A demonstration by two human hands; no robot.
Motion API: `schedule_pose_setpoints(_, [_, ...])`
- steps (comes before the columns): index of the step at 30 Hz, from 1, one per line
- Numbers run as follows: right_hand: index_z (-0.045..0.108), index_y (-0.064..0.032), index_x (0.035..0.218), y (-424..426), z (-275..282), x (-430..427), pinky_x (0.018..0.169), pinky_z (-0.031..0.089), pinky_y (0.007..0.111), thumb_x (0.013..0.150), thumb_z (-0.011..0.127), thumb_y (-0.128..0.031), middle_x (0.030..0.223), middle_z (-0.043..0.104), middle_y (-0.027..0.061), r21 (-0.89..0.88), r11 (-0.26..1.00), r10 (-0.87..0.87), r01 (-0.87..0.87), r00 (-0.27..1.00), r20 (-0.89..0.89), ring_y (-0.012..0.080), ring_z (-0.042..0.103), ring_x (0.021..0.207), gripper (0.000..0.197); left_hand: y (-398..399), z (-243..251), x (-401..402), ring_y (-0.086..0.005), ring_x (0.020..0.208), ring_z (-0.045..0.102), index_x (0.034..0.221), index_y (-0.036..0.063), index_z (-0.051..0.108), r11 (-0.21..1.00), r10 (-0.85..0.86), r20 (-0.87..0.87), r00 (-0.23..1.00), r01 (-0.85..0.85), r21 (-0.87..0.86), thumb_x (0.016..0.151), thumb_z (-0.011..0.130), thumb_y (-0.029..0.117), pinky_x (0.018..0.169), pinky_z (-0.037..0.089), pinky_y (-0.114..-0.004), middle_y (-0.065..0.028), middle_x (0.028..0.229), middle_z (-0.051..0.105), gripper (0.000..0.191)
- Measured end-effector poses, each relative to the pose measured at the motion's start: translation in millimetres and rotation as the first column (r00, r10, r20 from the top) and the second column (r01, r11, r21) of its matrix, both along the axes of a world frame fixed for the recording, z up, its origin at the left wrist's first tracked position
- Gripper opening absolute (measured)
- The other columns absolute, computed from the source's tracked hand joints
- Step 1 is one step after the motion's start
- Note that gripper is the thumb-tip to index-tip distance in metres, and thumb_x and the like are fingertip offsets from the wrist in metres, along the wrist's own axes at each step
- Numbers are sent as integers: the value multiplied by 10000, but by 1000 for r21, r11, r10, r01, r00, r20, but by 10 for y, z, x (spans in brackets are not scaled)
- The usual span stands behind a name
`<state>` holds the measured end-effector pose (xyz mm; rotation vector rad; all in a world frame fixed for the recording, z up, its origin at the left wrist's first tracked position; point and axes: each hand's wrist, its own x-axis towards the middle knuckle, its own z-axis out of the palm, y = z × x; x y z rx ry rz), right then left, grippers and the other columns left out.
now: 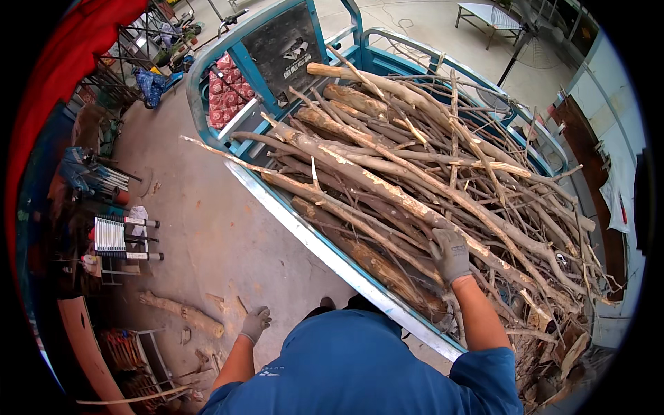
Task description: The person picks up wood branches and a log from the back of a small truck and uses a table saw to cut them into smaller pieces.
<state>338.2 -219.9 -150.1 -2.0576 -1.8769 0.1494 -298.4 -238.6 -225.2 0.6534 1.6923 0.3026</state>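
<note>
Before me the blue cargo bed of a three-wheeled vehicle, with a pale metal side rail (311, 246), bears a heap of cut branches. My right hand (450, 254), in a grey work glove, reaches over the rail and touches the heap beside a long thick branch (384, 184) with peeling bark. Whether its fingers close round a stick is hidden. Thinner branches (332, 199) and a stout log (378, 264) lie nearer the rail. My left hand (256, 324), gloved alike, hangs over the concrete floor beside my body, holding nothing, fingers loosely bent and slightly apart.
A cut log (181, 313) and wood scraps lie on the concrete floor (207, 249) at left. Past them are a folded telescopic ladder (110, 233) and a metal rack (150, 358). A pedestal fan (529, 33) stands beyond the bed. Twig ends jut out at right.
</note>
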Motion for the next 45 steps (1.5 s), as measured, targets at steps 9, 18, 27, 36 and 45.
schedule_pose_setpoints(9, [444, -23, 1443, 372, -515, -576, 1034, 448, 463, 897, 681, -391, 1381, 559, 221, -619, 783, -1, -57, 996, -92, 380, 571, 1236, 700, 628, 371, 469, -185, 991, 650, 1380, 3, 531, 978, -157, 49, 986, 149, 148, 983, 642, 290, 820, 530, -307, -78, 1118, 661, 502])
schedule_pose_setpoints(18, [668, -148, 1278, 165, -203, -417, 957, 502, 440, 842, 706, -558, 1180, 682, 217, -645, 763, -153, -44, 957, -246, 380, 642, 1115, 600, 388, 166, 51, -198, 974, 653, 1370, 8, 546, 998, -54, -19, 998, 54, -15, 978, 650, 308, 812, 540, -335, -97, 1145, 668, 504])
schedule_pose_setpoints(27, [706, -90, 1080, 289, -115, -579, 818, 525, 469, 783, 838, -274, 980, 709, 190, -230, 961, -179, 156, 980, -82, 386, 681, 933, 374, 1790, -428, -365, -162, 854, 634, 1279, 5, 617, 967, -235, -48, 971, 239, 90, 957, 657, 338, 728, 541, -325, -95, 1017, 692, 465])
schedule_pose_setpoints(36, [403, 14, 1479, 949, 317, -2629, 1121, 367, 460, 899, 719, -300, 1451, 462, 263, -268, 866, -423, 422, 905, 57, 421, 472, 1327, 731, 4706, -1063, -475, -345, 1218, 597, 1427, 8, 478, 791, -140, -458, 878, 378, 482, 881, 705, 317, 1033, 464, -360, -237, 1328, 603, 667])
schedule_pose_setpoints(45, [356, 36, 1511, 1399, 291, -3329, 1014, 461, 380, 936, 662, -476, 1331, 568, 217, -360, 811, -572, 462, 754, -323, 290, 590, 1190, 829, 6023, -1677, -645, -307, 1041, 677, 1302, 50, 571, 881, -216, -105, 971, 240, 407, 857, 709, 169, 884, 543, -417, -179, 1173, 686, 481])
